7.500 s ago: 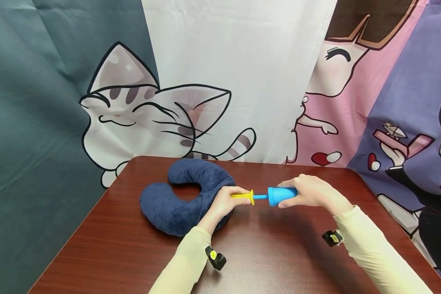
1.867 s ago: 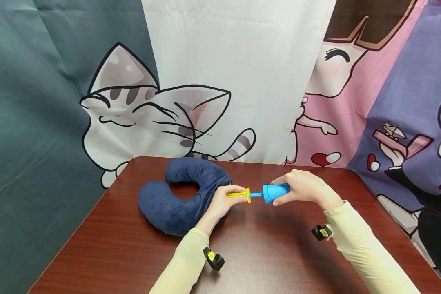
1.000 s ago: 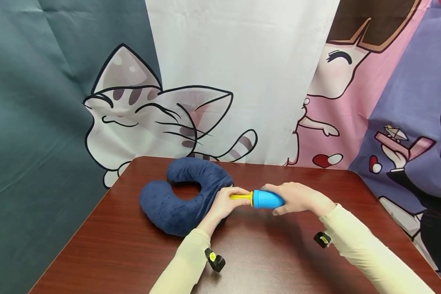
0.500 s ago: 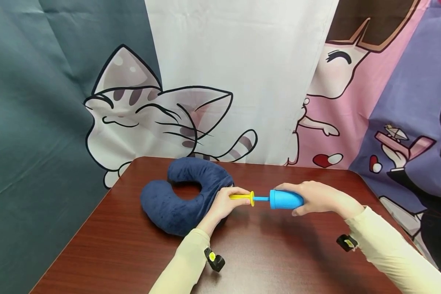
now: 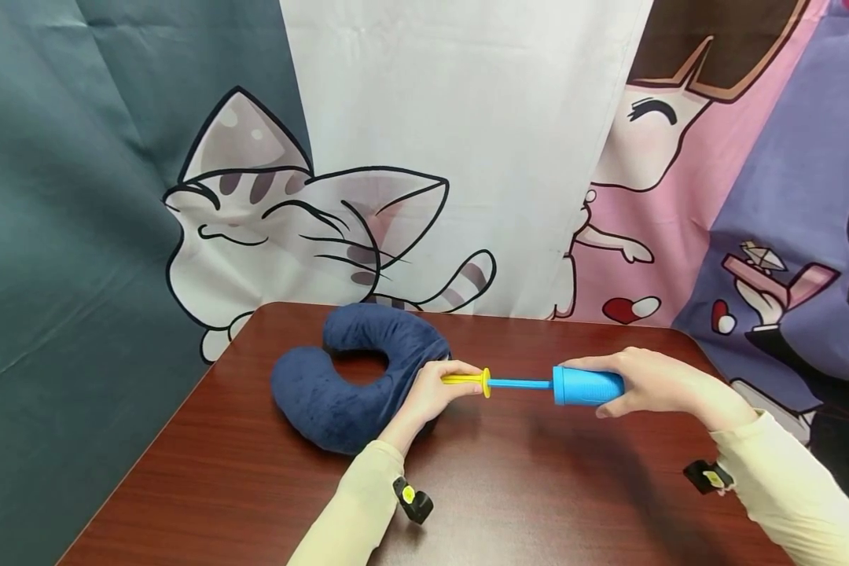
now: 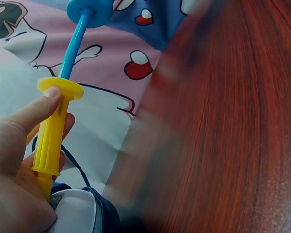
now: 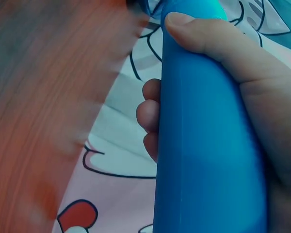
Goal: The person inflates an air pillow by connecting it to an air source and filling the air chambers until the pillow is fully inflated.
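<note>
Right hand and left hand both grasp: on the counter, a neck pillow lies left; right of it, the right holds the blue pump, the left its yellow nozzle. Steady nozzle, straight strokes should work best.

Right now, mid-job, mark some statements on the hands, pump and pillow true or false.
1. The left hand holds the yellow piece. True.
2. The right hand grips the blue barrel. True.
3. The barrel sits against the yellow piece. False: a blue rod shows between them.
4. The pillow lies on the table. True.
5. The pillow's opening faces the hands. False: it faces away, to the left in the head view.
</note>
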{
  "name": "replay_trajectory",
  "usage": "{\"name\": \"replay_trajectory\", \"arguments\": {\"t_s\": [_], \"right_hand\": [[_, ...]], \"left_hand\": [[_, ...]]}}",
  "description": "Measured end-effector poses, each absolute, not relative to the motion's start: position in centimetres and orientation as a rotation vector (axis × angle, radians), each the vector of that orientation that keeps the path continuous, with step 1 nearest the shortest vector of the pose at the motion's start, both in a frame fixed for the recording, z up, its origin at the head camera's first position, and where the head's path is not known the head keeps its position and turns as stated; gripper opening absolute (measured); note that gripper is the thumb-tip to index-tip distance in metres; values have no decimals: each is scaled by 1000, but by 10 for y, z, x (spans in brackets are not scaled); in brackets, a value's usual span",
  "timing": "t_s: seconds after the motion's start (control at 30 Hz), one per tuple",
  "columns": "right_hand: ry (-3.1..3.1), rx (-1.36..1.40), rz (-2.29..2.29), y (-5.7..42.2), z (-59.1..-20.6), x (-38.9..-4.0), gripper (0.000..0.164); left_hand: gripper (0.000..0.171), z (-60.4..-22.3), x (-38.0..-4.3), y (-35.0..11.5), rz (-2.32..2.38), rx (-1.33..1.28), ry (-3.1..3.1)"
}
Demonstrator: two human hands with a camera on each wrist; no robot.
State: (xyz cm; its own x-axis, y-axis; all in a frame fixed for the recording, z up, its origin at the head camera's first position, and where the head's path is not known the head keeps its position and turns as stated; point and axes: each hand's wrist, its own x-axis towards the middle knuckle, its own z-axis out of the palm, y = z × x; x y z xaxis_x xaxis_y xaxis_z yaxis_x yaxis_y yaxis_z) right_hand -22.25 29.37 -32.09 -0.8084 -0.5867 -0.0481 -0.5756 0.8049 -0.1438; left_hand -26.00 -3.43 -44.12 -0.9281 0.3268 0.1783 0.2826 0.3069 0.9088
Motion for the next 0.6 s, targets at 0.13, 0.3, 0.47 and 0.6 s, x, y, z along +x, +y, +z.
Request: {"name": "replay_trajectory", "arguments": {"t_s": [0.13,0.3,0.47,0.6], "right_hand": [[2918,-948,-190,303,-318,-221,69],[2936,-1003,-219,315,-315,-218,68],[2953,-1053,-274,324,-313,-214,67],[2958,-1086,-287,327,-313,-213,66]], "left_hand": [[29,-440,-260,-36,1731,588,2513],[28,-438,-259,-36,1747,581,2506],[28,-437,-260,-36,1739,560,2504],[28,-437,-260,-36,1750,566,2490]]}}
